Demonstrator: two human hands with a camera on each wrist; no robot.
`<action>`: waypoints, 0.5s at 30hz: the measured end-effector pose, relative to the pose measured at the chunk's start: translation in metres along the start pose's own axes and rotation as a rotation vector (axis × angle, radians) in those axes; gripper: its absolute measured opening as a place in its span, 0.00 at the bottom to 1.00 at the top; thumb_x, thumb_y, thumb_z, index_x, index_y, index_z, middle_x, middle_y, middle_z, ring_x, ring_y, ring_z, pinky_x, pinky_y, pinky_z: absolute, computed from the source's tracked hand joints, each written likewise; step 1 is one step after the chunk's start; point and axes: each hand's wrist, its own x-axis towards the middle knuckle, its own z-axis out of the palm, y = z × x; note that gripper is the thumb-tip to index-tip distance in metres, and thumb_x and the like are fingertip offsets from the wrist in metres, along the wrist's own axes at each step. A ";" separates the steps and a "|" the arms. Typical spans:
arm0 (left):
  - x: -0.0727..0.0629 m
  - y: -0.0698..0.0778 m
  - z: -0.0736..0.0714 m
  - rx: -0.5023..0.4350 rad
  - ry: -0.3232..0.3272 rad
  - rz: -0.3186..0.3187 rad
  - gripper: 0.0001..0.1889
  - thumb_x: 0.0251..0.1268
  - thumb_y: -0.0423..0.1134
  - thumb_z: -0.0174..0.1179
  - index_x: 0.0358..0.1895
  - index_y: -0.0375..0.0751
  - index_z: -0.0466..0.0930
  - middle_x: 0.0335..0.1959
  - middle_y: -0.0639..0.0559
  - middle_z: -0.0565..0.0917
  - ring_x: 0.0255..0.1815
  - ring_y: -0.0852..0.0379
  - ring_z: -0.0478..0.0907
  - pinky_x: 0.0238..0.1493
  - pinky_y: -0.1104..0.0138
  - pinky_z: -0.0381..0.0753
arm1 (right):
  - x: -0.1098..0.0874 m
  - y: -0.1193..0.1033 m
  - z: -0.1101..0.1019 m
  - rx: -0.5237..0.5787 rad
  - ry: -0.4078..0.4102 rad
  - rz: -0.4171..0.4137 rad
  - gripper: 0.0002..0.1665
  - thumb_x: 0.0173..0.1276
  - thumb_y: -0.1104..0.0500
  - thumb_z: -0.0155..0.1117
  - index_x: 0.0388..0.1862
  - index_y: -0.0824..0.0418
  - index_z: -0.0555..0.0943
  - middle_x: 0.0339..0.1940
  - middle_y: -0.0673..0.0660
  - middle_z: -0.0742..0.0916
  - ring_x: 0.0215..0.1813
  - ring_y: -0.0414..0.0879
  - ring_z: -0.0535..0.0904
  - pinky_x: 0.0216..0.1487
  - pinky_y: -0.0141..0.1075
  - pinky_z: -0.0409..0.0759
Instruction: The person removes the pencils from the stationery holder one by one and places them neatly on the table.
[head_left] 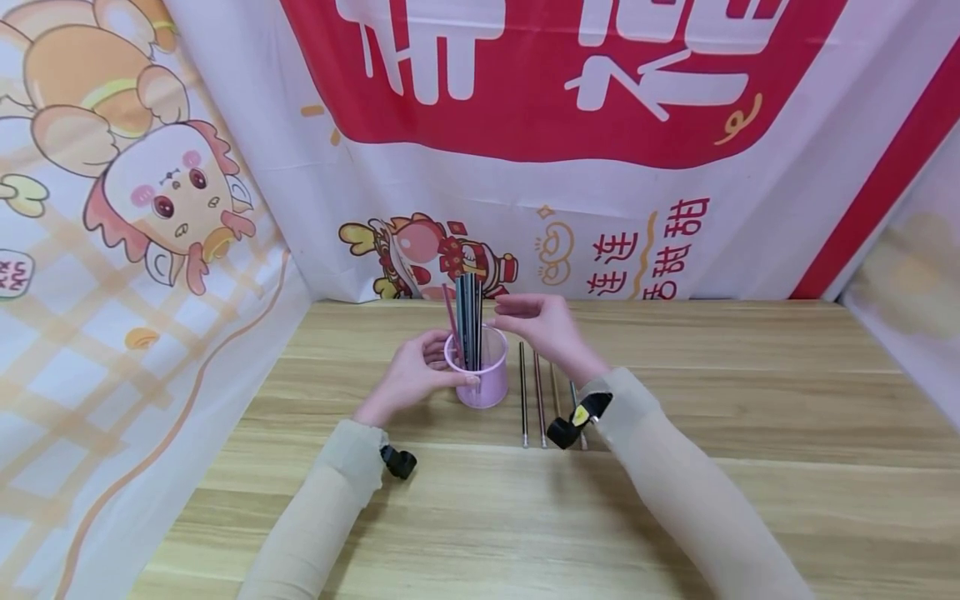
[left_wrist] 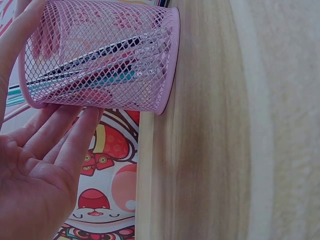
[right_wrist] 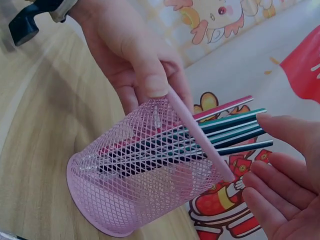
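A pink mesh pencil holder [head_left: 489, 392] stands on the table. My left hand [head_left: 408, 373] grips it, the thumb pressing its near side at the rim and the fingers around the far side. Inside lean several dark and teal pencils [head_left: 468, 321] and a pink one [head_left: 450, 310]; clear, gem-like ends [left_wrist: 150, 65] show through the mesh low down in the left wrist view. Beside the rim, my right hand [head_left: 551, 329] has its fingers spread and loosely bent, with nothing held. In the right wrist view, its thumb [right_wrist: 285, 127] is close to the pencils' upper ends; whether it touches one cannot be told.
Right of the holder, several pencils [head_left: 523, 400] lie side by side on the wooden table [head_left: 480, 517], partly hidden by the right wrist. A printed cloth [head_left: 420, 183] hangs along the table's back edge, another [head_left: 150, 333] on the left.
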 end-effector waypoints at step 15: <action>0.001 -0.002 0.000 0.003 -0.006 0.013 0.43 0.44 0.43 0.84 0.66 0.38 0.74 0.57 0.46 0.83 0.56 0.51 0.81 0.62 0.61 0.80 | 0.020 0.012 0.018 0.007 0.027 0.018 0.24 0.63 0.56 0.77 0.57 0.62 0.85 0.53 0.57 0.88 0.55 0.49 0.84 0.63 0.43 0.79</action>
